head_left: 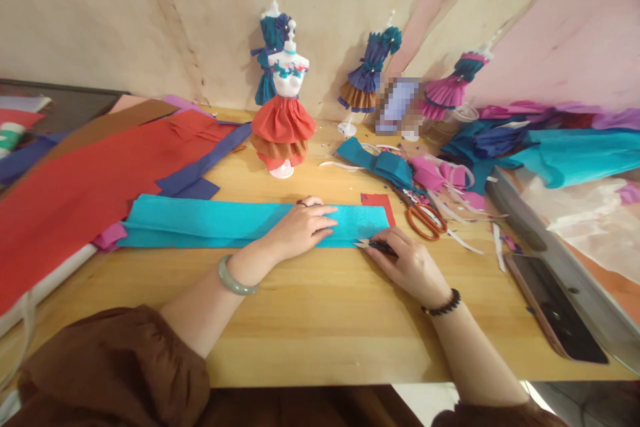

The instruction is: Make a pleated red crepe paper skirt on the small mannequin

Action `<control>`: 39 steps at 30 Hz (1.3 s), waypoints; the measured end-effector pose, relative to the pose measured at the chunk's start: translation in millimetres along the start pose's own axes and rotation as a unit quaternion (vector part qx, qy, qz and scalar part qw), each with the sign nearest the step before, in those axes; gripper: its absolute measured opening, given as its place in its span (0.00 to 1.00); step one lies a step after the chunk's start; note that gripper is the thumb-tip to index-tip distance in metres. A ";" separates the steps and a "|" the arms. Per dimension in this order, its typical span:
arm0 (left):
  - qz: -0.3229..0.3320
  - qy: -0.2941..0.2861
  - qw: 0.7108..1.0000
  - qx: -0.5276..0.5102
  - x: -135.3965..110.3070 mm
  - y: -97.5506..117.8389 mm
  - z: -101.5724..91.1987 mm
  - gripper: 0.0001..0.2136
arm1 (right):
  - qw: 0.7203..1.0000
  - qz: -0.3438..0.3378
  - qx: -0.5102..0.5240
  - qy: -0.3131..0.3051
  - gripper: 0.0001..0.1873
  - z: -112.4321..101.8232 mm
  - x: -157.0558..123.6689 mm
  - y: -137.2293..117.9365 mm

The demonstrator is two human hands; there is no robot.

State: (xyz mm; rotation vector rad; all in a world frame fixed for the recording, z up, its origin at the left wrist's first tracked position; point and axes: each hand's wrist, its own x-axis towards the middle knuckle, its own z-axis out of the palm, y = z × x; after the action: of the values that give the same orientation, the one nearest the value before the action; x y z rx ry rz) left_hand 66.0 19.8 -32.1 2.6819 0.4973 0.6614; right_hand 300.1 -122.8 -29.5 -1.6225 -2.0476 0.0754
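Observation:
A long folded strip of turquoise crepe paper [200, 221] lies across the wooden table [320, 320]. My left hand [301, 227] rests flat on its right part, fingers stretched out and pressing the paper down. My right hand [407, 263] is closed around a small dark tool [379, 247] whose tip meets the paper's near right edge. A green bangle circles my left wrist and a dark bead bracelet my right.
Orange-handled scissors [425, 219] lie just right of the strip. A phone [555, 307] lies at the right edge. Red, brown and blue paper sheets [75, 187] cover the left. Small mannequins in paper dresses [283, 113] stand at the back, with paper scraps [440, 177] nearby.

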 end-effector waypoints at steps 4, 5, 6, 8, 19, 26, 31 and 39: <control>-0.020 0.002 1.000 -0.018 -0.4 -4.6 -2.6 0.10 | 1.000 -0.016 0.007 0.001 0.09 -0.2 3.3 -3.7; -0.024 -0.004 0.999 -0.021 -0.8 -5.9 -2.8 0.10 | 1.000 -0.022 0.007 0.002 0.09 0.1 4.2 -4.6; -0.026 -0.013 0.999 -0.024 -1.2 -7.1 -2.7 0.10 | 1.000 -0.028 0.007 0.003 0.09 0.5 5.2 -5.3; -0.024 -0.031 0.999 -0.024 -2.0 -9.1 -2.0 0.09 | 0.999 -0.039 0.006 0.002 0.09 1.8 6.8 -6.1; -0.046 -0.053 0.996 -0.062 -1.2 -10.8 -1.0 0.09 | 0.999 -0.045 0.026 0.001 0.08 9.5 8.7 -2.3; -0.058 -0.049 0.994 -0.076 -0.8 -11.3 -0.9 0.07 | 0.998 -0.046 0.041 0.012 0.10 9.6 9.3 -1.6; -0.061 -0.045 0.994 -0.075 -0.4 -10.3 -0.7 0.08 | 0.998 -0.048 0.034 0.011 0.09 11.0 8.3 -0.8; -0.064 -0.047 0.994 -0.072 0.8 -9.5 -1.6 0.08 | 0.998 -0.045 0.033 0.000 0.08 14.0 9.1 -1.9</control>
State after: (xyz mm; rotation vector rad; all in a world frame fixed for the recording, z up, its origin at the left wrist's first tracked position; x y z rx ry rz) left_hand 63.5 28.9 -34.2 2.5073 0.5691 0.5129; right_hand 291.1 -111.1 -37.5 -1.4904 -2.0929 0.1096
